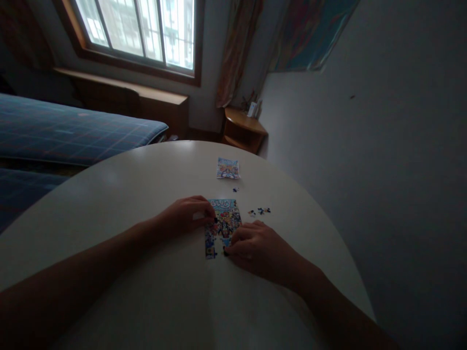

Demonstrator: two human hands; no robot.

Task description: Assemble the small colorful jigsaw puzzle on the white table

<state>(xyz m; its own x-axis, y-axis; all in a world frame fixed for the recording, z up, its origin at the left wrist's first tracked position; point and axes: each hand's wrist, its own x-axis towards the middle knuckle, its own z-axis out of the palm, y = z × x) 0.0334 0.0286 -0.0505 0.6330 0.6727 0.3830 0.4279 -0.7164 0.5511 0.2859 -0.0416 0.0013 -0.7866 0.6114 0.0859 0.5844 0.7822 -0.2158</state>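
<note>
A colourful jigsaw puzzle (225, 212), partly joined, lies on the white table, with a gap along its near edge. At its left side is my left hand (191, 214), thumb and forefinger pinched on a small dark puzzle piece over the picture. My right hand (257, 248) covers the lower right corner of the puzzle. Its fingertips are closed on another puzzle piece (225, 251) by the gap. Loose puzzle pieces (264, 211) lie to the right, and one more loose piece (235, 190) sits beyond the far edge.
A printed packet (228, 168) lies farther back on the round white table (156, 167). Behind the table stand a bed with a plaid mattress (73, 126) on the left and a small wooden corner shelf (244, 121). A bare wall (383, 160) runs close along the right.
</note>
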